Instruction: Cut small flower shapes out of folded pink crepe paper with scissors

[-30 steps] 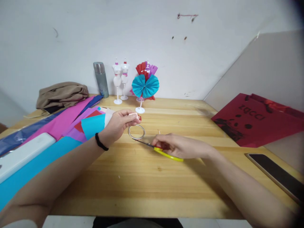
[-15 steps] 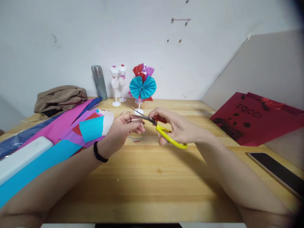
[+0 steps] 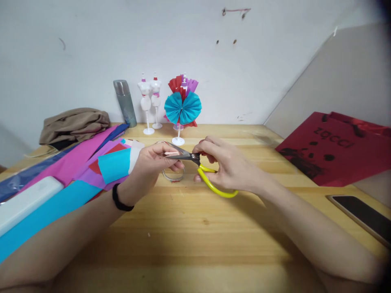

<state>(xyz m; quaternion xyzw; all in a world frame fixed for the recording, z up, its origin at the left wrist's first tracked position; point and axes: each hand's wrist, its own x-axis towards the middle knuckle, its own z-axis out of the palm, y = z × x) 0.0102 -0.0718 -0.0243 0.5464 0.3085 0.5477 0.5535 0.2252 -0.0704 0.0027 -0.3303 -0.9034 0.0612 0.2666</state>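
Note:
My left hand is closed in a pinch on a small pale strip above the wooden table. My right hand grips yellow-handled scissors, whose dark blades meet the strip. A roll of clear tape lies on the table just under both hands.
Coloured paper sheets and a white case lie at the left, with a brown cloth behind. A grey flask, two small white mannequin stands and a paper-fan dress stand by the wall. A red bag and phone are at the right.
My right hand lifted the scissors off the table and brought the blades to the strip held in my left hand. The left hand stayed over the tape roll.

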